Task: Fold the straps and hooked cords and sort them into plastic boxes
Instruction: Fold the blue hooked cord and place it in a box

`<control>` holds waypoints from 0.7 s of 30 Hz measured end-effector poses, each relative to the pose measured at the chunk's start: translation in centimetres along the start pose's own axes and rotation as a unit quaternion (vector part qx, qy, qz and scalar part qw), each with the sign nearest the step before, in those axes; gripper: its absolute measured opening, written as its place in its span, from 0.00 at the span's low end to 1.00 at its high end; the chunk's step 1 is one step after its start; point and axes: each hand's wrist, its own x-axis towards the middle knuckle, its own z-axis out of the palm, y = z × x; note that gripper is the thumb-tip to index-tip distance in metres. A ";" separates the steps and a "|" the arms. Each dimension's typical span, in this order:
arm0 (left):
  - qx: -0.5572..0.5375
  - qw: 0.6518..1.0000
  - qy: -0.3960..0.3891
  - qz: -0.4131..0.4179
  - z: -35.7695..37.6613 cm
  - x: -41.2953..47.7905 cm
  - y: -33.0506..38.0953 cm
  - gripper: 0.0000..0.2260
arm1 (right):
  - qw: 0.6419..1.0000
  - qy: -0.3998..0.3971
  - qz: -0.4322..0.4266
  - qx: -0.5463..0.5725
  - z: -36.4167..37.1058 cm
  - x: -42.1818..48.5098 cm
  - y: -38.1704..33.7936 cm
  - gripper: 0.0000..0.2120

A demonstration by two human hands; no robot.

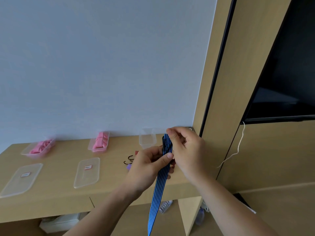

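A blue and black striped flat cord (159, 188) hangs from my hands down past the front edge of the desk. My right hand (185, 147) pinches its upper end, where a dark hook shows. Just below, my left hand (148, 167) pinches the cord between thumb and fingers. Two plastic boxes with folded pink straps stand by the wall, one at the left (40, 148) and one in the middle (99, 142). An empty clear box (147, 139) stands behind my hands.
Two clear lids with labels lie on the wooden desk (59, 193), one at the left (22, 178) and one in the middle (87, 172). Black hooks (129, 160) and a red striped cord end lie left of my hands. A dark screen (286, 74) hangs at the right.
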 end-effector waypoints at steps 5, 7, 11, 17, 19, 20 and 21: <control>0.003 1.000 0.011 -0.015 -0.2 0.0 -0.6 0.08 | 0.993 -0.118 0.021 0.011 -1.5 0.6 -0.1 0.15; -0.002 1.000 0.015 -0.017 -0.3 0.0 -0.6 0.09 | 0.983 -0.176 0.044 0.023 -2.1 0.9 -0.3 0.10; 0.002 1.000 0.018 -0.016 -0.5 0.1 -0.6 0.10 | 0.959 -0.269 0.076 0.038 -2.5 1.4 -0.4 0.07; 0.011 0.999 0.042 0.001 -0.6 0.3 -0.9 0.12 | 0.968 -0.226 0.100 0.033 -2.1 2.0 0.3 0.03; 0.024 0.997 0.074 0.007 -0.7 0.5 -1.1 0.09 | 0.971 -0.210 0.102 0.040 -1.7 1.9 0.3 0.04; 0.028 0.996 0.085 0.004 -0.7 0.6 -1.2 0.06 | 0.972 -0.204 0.104 0.046 -1.6 1.7 0.4 0.05; 0.034 0.995 0.091 -0.001 -0.8 0.7 -1.2 0.03 | 0.973 -0.198 0.104 0.052 -1.4 1.6 0.4 0.07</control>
